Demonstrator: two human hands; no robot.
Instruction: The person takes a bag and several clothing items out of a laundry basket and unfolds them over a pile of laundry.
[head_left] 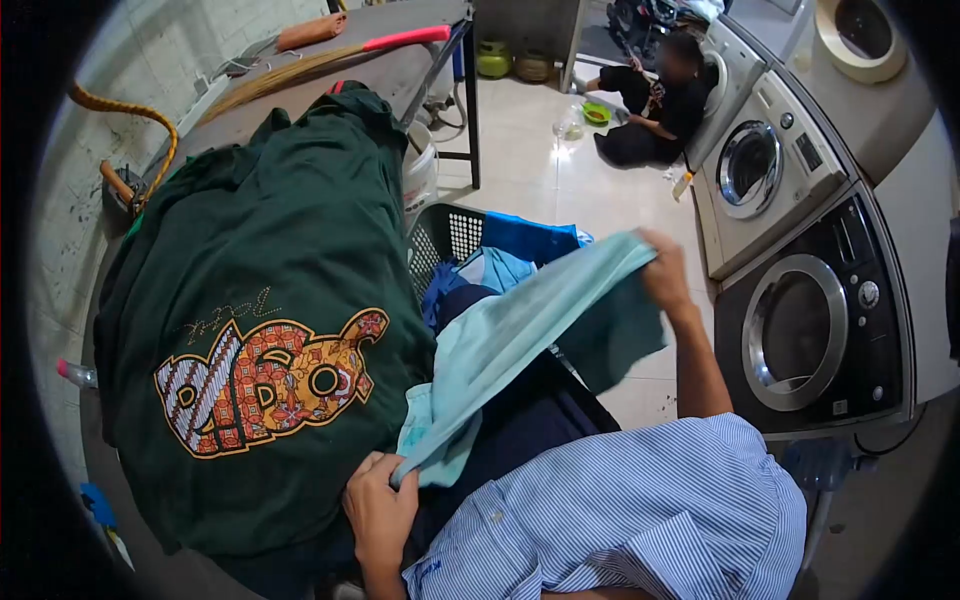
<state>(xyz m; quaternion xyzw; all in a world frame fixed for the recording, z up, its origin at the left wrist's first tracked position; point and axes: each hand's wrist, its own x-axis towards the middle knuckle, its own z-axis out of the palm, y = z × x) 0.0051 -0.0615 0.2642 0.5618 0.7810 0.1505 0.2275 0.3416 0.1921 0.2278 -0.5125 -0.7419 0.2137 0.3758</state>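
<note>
A light mint-green garment (530,310) is stretched between my two hands, above a laundry basket. My left hand (382,508) pinches its lower end, close to the table edge. My right hand (668,272), slightly blurred, grips the upper far corner. A dark green piece (615,340) hangs below that corner; whether it belongs to the same garment I cannot tell. Left of my hands, a dark green shirt (280,240) with a patterned appliqué (275,385) lies spread on top of the table. The green plastic basket (430,240) holds blue and dark clothes (495,268).
A grass broom (290,82) with a pink handle lies on the table (400,20). Front-load washing machines (750,165) and a black one (800,330) line the right side. A person (665,105) sits on the tiled floor (530,130). A white bucket (420,170) stands beside the table.
</note>
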